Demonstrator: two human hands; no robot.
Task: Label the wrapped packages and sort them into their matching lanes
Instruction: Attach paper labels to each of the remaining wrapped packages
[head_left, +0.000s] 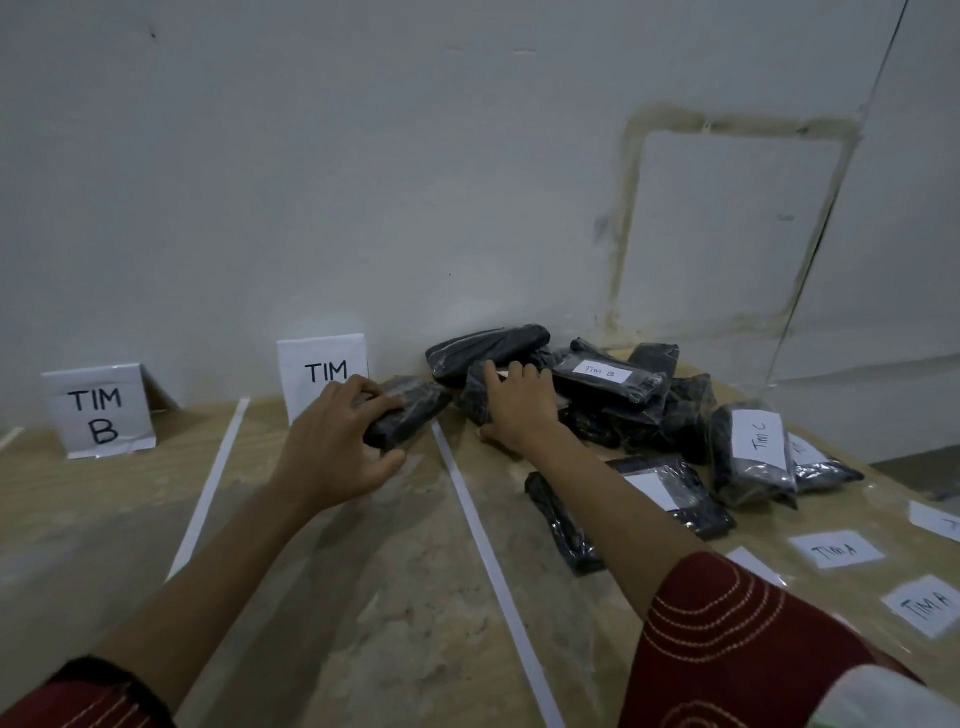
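A pile of black wrapped packages lies at the back right of the wooden table; one shows a "TIM B" label, another a "TIM C" label. My left hand grips a black package in the middle lane, just in front of a "TIM" sign whose lower letter it hides. My right hand rests on another black package at the pile's left edge, fingers curled over its top.
White tape strips divide the table into lanes. A "TIM B" sign stands in the left lane. Loose "TIM A" labels lie at the right front. Two flat packages lie before the pile. A wall stands behind.
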